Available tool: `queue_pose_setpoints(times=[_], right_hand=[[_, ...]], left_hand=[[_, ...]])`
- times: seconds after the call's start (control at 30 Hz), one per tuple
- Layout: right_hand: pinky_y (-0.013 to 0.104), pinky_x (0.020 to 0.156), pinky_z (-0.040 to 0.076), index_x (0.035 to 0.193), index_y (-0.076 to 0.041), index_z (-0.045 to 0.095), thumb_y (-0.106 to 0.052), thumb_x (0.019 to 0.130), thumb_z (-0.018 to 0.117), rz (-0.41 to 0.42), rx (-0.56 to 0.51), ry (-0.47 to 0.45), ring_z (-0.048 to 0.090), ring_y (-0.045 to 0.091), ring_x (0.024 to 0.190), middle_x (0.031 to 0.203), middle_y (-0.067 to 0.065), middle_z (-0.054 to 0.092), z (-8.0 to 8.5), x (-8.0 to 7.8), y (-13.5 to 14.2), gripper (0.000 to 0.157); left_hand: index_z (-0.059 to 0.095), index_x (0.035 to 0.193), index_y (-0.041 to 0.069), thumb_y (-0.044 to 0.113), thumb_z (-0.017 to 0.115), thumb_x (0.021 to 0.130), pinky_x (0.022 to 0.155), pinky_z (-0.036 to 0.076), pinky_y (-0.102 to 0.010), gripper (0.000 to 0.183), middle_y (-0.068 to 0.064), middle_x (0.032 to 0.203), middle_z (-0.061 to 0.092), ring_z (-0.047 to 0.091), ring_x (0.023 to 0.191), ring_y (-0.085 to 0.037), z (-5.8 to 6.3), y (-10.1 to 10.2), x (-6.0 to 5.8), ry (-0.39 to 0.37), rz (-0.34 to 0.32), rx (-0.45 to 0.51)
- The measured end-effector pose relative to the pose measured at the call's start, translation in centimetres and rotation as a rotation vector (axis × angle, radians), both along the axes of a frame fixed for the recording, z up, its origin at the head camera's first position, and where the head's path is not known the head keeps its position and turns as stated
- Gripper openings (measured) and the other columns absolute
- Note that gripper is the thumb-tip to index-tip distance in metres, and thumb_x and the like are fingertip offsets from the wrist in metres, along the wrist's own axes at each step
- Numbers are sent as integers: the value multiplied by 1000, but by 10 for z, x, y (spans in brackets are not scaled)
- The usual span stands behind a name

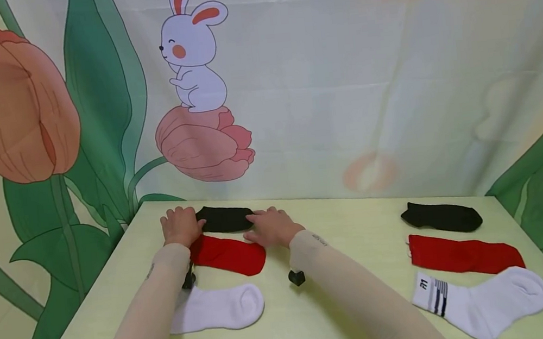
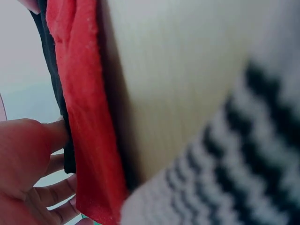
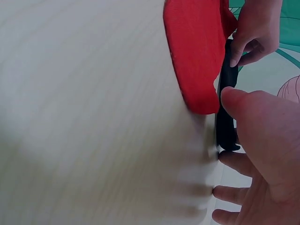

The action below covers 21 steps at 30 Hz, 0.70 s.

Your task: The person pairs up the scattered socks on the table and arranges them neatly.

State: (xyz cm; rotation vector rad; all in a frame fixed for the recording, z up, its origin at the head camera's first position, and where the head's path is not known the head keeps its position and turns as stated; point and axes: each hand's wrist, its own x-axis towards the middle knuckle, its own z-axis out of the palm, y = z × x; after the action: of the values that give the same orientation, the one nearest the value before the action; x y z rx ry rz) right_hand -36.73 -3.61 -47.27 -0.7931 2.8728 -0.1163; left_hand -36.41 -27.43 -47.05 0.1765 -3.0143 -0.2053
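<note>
At the table's far left lies a black sock (image 1: 226,219) between my two hands. My left hand (image 1: 180,226) rests at its left end, thumb on the fabric. In the left wrist view, the left hand's loosely bent fingers (image 2: 54,192) spread past the sock's end. On the right, my right hand (image 1: 271,227) touches the other end with its thumb, and its fingers (image 3: 232,194) fan out against the tabletop. A red sock (image 1: 230,255) lies just nearer, partly behind the left wrist. Nearer still is a white sock (image 1: 228,307), its cuff hidden by the left forearm.
Another column of socks lies at the table's right: a black sock (image 1: 443,217), a red sock (image 1: 463,253) and a striped-cuff white sock (image 1: 485,299). Behind the table (image 1: 351,282) hangs a printed curtain (image 1: 302,79) with a rabbit and tulips.
</note>
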Motion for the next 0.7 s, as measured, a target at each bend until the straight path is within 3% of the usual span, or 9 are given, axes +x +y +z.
queue_pose_setpoints(times=[0.7], right_hand=[[47,108,35,149,-23,43,-50,95,55,5,-9,-8,44,28,128,150,-2,44,0,-2,3,62]], left_hand=[[66,103,-3,26,70,90,84,40,-54,31,-22,96,60,49,93,-41,4,-1,1,17,-25,-5]])
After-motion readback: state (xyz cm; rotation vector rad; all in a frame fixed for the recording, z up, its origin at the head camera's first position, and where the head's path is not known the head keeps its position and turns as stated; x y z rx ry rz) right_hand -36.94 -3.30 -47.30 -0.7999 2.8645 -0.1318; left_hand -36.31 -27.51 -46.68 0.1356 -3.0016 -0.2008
